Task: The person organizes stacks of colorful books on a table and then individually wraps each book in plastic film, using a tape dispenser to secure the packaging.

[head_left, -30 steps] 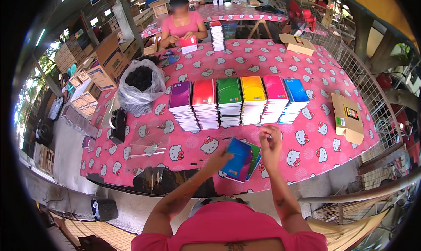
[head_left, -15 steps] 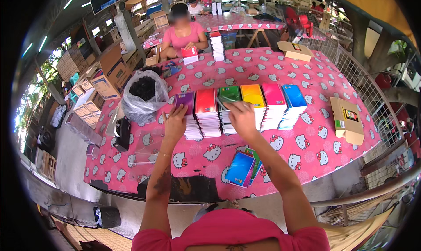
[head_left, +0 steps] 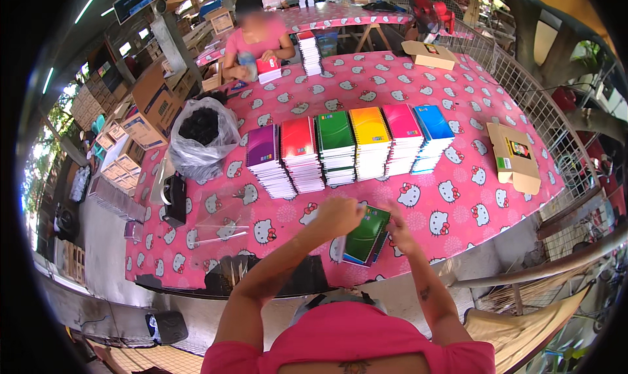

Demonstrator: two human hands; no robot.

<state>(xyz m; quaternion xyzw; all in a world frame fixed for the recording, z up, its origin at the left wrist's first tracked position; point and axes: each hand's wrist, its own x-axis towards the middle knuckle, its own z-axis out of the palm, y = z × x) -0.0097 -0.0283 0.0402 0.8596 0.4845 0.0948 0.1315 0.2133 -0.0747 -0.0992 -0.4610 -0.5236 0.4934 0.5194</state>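
Observation:
A small pile of spiral notebooks lies near the table's front edge, a green notebook [head_left: 368, 237] on top and blue and purple edges showing beneath. My left hand [head_left: 339, 217] is closed at the green notebook's upper left edge, its fingertips partly hidden. At the pile's right side is my right hand [head_left: 401, 233], fingers apart and somewhat blurred. Beyond my hands stands a row of tall notebook stacks, topped from left to right by a purple notebook [head_left: 262, 145], a red one [head_left: 297, 137], a green one [head_left: 335, 131], a yellow one [head_left: 370, 125], a pink one [head_left: 401, 121] and a blue one [head_left: 433, 122].
On the pink patterned table [head_left: 458, 230], a clear plastic bag [head_left: 219, 152] with black contents and a black holder [head_left: 174, 201] stand left. A flattened carton [head_left: 513, 157] lies right. Across the table, a person [head_left: 258, 37] handles red notebooks [head_left: 269, 70] beside a tall stack [head_left: 310, 53].
Both hands have come down from the row of stacks to the small pile near me. A green notebook now tops that pile, where a blue one did before. My view has shifted slightly.

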